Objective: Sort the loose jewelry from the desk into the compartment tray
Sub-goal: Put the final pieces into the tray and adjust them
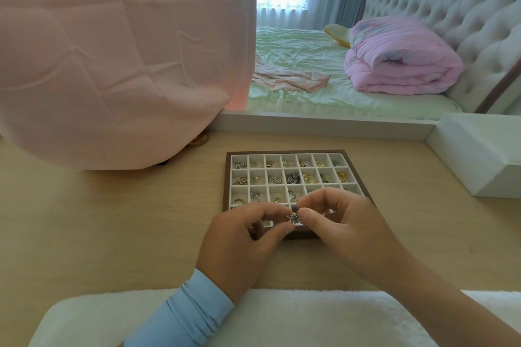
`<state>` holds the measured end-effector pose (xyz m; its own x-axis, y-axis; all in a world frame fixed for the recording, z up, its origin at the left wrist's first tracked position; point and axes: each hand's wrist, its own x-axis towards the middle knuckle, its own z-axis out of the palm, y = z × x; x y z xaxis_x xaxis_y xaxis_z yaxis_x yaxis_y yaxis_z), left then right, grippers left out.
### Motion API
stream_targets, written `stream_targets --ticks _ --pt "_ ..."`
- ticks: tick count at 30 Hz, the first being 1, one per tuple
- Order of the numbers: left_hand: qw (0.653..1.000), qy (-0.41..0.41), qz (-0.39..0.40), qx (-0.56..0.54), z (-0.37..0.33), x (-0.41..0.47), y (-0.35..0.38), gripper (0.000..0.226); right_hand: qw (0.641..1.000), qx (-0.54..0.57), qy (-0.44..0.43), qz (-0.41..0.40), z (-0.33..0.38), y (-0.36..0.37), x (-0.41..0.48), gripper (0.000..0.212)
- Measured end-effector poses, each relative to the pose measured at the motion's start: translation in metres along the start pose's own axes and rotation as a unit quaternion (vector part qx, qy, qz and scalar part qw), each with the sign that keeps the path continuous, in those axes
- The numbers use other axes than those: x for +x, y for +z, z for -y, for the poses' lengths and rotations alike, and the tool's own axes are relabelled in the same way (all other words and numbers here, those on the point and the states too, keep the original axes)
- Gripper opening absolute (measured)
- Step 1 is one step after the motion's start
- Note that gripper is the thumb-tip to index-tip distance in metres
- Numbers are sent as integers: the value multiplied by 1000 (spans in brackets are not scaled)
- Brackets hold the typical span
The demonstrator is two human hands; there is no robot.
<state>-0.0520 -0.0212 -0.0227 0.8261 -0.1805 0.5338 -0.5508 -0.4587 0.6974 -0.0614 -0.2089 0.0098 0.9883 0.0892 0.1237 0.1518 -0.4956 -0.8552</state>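
Left hand (pixel 245 236) and right hand (pixel 338 222) both pinch one silver piece (pixel 293 217).
It hangs over the near edge of the tray (pixel 225 180) on the desk (pixel 112 220); the far compartments hold jewelry.

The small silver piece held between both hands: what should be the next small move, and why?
Probably lower the silver piece into a near-row compartment of the tray and let go. The left hand and right hand pinch it just above that row; the far rows already hold jewelry.
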Motion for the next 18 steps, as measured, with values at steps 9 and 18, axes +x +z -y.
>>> stream_targets --ticks 9,18 --pt "993 63 27 96 3 50 -14 17 997 -14 -76 -12 18 -5 39 4" --pt "996 -43 62 -39 20 134 -27 14 995 -41 -56 -78 29 -8 112 7"
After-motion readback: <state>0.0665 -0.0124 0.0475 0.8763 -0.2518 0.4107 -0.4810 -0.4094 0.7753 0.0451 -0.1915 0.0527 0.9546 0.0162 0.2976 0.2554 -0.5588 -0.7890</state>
